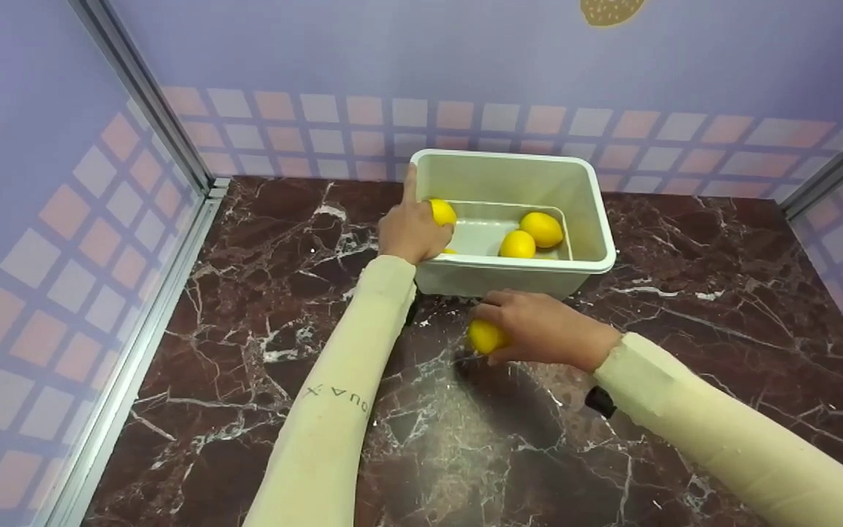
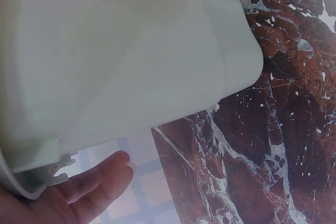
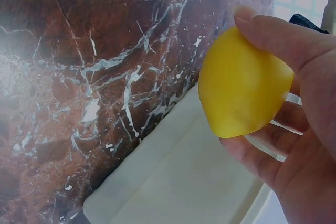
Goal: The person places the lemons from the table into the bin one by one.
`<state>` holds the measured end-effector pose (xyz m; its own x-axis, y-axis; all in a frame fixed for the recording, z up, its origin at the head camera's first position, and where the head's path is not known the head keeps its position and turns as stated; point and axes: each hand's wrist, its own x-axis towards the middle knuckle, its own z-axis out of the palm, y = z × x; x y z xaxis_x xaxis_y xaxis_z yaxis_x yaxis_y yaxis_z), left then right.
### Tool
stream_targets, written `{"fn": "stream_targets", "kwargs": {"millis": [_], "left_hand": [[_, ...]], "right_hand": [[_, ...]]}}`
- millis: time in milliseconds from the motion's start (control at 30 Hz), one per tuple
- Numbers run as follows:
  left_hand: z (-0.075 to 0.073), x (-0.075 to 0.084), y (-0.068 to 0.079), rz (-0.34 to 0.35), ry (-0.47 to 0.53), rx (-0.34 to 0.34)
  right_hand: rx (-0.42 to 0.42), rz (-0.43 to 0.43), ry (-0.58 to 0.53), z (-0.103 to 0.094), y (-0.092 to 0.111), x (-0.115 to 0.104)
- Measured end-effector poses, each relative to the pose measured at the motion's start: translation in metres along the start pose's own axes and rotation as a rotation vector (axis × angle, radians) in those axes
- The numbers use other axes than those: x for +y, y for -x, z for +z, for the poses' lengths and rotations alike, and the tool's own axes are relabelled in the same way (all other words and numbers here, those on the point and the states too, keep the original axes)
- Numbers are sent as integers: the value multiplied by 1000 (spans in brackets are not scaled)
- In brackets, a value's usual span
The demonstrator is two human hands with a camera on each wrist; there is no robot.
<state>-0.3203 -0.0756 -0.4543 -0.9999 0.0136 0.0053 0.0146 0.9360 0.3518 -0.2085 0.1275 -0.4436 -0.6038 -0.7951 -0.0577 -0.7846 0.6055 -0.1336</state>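
Observation:
A white plastic bin (image 1: 509,263) stands on the marble-patterned tabletop against the back wall. My left hand (image 1: 413,228) grips its left rim; the left wrist view shows fingers (image 2: 102,187) outside, below the rim. In my right hand (image 1: 538,328) is a yellow lemon (image 3: 244,85), held between thumb and fingers just in front of the bin, above the table. Inside the bin, two lemons touch on the right, one lemon (image 1: 541,230) behind another lemon (image 1: 517,244). At the left, a lemon (image 1: 442,212) is partly hidden by my left hand, with a sliver of yellow below it.
A tiled-pattern back wall (image 1: 304,132) rises right behind the bin. Side panels with metal frame strips (image 1: 151,366) bound the tabletop (image 1: 275,322) at left and right.

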Motion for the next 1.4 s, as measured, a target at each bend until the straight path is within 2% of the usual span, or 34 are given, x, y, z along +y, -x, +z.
{"fn": "stream_targets", "kwargs": {"millis": [367, 933, 1133, 1400], "left_hand": [[0, 0, -1, 0, 14, 0], [1, 0, -1, 7, -6, 8], [1, -1, -2, 7, -13, 9], [0, 0, 0, 4, -11, -9]], "right_hand": [[30, -26, 14, -15, 3, 0], [20, 26, -15, -34, 6, 0], [33, 21, -19, -40, 6, 1], [52, 67, -58, -54, 8, 4]]}}
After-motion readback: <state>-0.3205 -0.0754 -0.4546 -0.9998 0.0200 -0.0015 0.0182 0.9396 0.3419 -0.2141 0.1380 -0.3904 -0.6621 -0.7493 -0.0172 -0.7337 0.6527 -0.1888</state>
